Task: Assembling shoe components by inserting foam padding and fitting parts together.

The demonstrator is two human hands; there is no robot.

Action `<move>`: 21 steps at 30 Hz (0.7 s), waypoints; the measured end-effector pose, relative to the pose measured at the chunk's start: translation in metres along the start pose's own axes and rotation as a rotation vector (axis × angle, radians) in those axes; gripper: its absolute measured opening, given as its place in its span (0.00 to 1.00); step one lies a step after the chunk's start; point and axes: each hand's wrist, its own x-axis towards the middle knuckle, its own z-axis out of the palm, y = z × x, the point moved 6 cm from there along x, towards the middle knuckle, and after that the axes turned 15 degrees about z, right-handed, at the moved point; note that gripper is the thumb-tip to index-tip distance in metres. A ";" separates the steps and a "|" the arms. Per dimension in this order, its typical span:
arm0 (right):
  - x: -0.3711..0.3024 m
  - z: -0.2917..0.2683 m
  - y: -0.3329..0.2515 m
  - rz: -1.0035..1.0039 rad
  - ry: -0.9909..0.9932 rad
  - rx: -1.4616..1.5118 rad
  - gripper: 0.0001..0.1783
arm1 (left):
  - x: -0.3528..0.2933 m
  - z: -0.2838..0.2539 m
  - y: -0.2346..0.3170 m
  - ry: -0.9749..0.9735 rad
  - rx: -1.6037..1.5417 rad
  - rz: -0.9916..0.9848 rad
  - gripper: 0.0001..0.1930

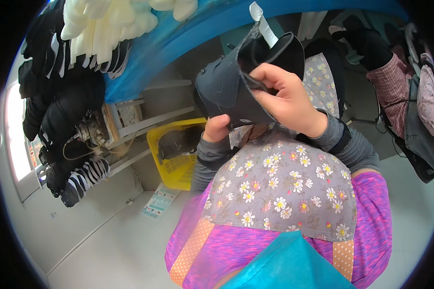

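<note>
The dark cloth piece [218, 86] is sitting raised just beyond the flowered apron [284, 188]; its layers could be slipping out of line if the right hand's [287, 98] pinching grip is loosening. The left hand [216, 128] is grasping the near edge, fingers hiding. The white strip [267, 32] is pointing away from the apron, the long axis seemingly slanting away and rightward.
</note>
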 end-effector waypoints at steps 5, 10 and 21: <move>0.020 -0.027 0.030 0.277 0.022 0.084 0.07 | -0.002 0.010 -0.008 -0.103 0.109 -0.103 0.40; 0.023 -0.029 0.057 0.580 -0.107 0.275 0.13 | -0.014 -0.009 -0.020 -0.116 0.198 -0.181 0.42; -0.015 -0.017 0.065 0.549 -0.199 -0.171 0.20 | -0.052 -0.040 -0.043 -0.001 -0.266 -0.219 0.40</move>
